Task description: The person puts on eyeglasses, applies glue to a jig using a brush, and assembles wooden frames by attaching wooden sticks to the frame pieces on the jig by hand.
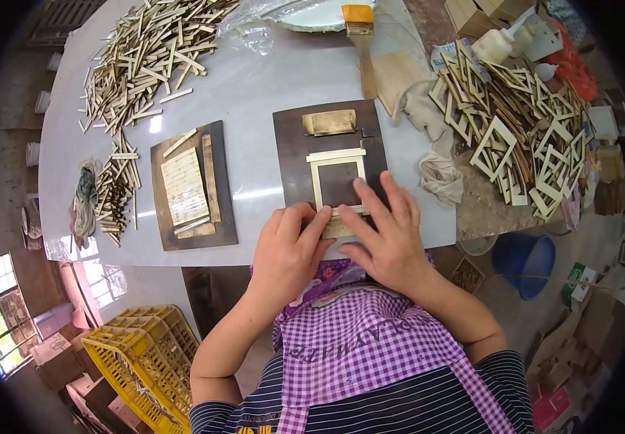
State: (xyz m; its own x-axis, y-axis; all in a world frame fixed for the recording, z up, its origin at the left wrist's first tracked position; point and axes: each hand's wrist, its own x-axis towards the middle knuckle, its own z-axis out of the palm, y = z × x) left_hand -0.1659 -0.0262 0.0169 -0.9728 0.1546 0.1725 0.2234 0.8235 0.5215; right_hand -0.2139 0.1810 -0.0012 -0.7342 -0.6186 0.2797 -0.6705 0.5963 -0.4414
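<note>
A small rectangular frame of pale wooden strips (316,184) lies on a dark board (294,137) at the table's front edge. My left hand (287,242) is curled, with its thumb and index finger closed at the frame's lower left corner. Spread fingers of my right hand (392,235) rest along the frame's right side and lower strip, partly hiding them. A short wooden block (330,122) sits above the frame on the same board. To the left, a second dark board (220,173) carries a row of thin pale strips (184,186) laid side by side.
Loose wooden sticks (157,58) are heaped at the back left, with a smaller pile (118,181) nearer. A brush (363,58), a rag (440,177) and a pile of wooden frames (500,145) lie rightward. A yellow crate (139,354) and blue bucket (522,264) stand below.
</note>
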